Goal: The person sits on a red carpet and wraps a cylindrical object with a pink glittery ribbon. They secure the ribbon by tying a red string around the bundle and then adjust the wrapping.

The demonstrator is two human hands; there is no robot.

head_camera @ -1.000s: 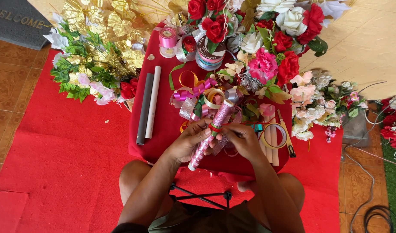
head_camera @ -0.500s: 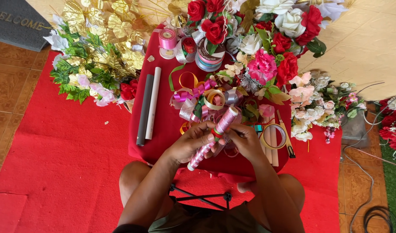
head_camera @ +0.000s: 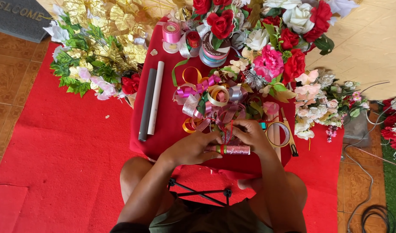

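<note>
You are working at the near edge of the small red-covered table [head_camera: 163, 129], with your knees tucked just under it. Open cloth is lying only on the left half; the right half is crowded.

Your left hand [head_camera: 193, 148] is curling its fingers around the left end of a glittery pink tube [head_camera: 232, 149], which is lying level along the table's front edge. Your right hand [head_camera: 249, 134] is pinching narrowly above the tube, at the base of a cluster of curled ribbons [head_camera: 209, 101]; what it is holding I cannot tell.

Two rolled sticks, one grey [head_camera: 147, 105] and one white [head_camera: 155, 98], are lying side by side to the left. Several ribbon spools [head_camera: 171, 34] are standing at the far edge. Artificial flowers [head_camera: 271, 47] are crowding the back and right, hemming in your right hand.
</note>
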